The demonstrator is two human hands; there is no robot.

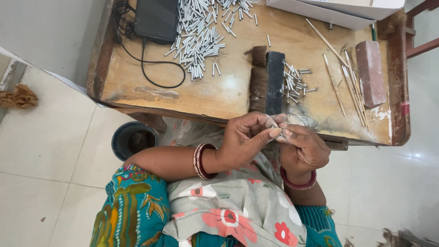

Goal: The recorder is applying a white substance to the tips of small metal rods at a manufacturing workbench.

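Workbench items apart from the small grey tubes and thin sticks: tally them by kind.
Dark brush: 1
Reddish block: 1
Black flat device with cable: 1
White box: 1
Total: 4

Silver tubes [196,41]; black brush [274,82]; floral cloth [228,206].

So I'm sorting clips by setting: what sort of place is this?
Probably a small handcraft workbench: a worn wooden table bearing a heap of small metal tubes, a brush and thin sticks.
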